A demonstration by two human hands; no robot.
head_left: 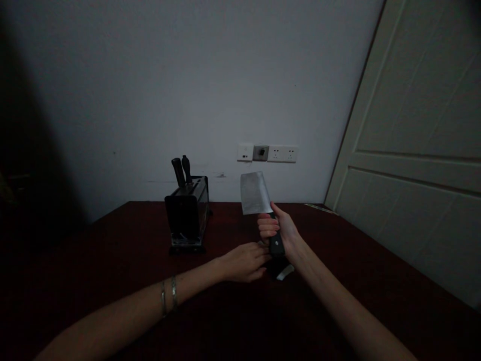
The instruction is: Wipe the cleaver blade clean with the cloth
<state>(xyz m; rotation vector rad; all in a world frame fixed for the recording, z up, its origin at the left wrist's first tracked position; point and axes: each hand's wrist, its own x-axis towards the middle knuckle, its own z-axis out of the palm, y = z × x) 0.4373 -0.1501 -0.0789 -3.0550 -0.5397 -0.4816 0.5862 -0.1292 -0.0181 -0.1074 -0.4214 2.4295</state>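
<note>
My right hand [280, 229] is closed round the black handle of a cleaver [254, 192], holding it upright with the broad steel blade pointing up. My left hand [244, 261] rests low on the dark red table [112, 260], fingers curled toward a dark object with a pale edge [282, 271] that lies just under the cleaver's handle; whether it grips that object is hidden. Two bracelets circle my left wrist.
A black knife block [188, 215] with two dark handles sticking out stands on the table to the left, near the wall. Wall sockets [267, 153] sit above the table's far edge. A pale door [413, 150] fills the right side.
</note>
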